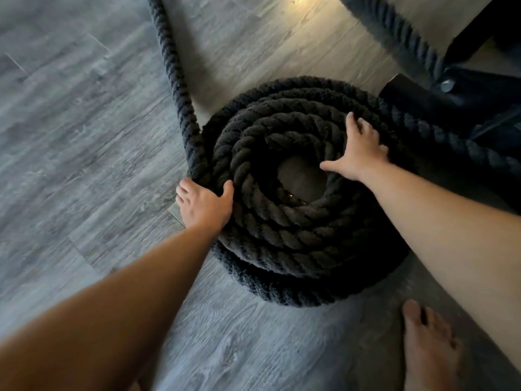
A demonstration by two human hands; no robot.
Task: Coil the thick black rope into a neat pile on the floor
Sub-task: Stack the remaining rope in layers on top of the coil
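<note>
The thick black rope (282, 221) lies in a round coil of several turns on the grey wood floor, with a small open hole at its middle. A loose length (172, 66) runs from the coil's left side straight away to the top edge. My left hand (204, 204) grips the outer turn at the coil's left edge, thumb over the top. My right hand (359, 149) rests flat on the upper right of the coil with fingers spread, holding nothing.
A black metal equipment base (451, 94) with a bolt stands right of the coil. Another stretch of rope (394, 32) runs past it at top right. A bare foot (428, 348) stands at the bottom right. Grey floor (70, 136) spreads to the left.
</note>
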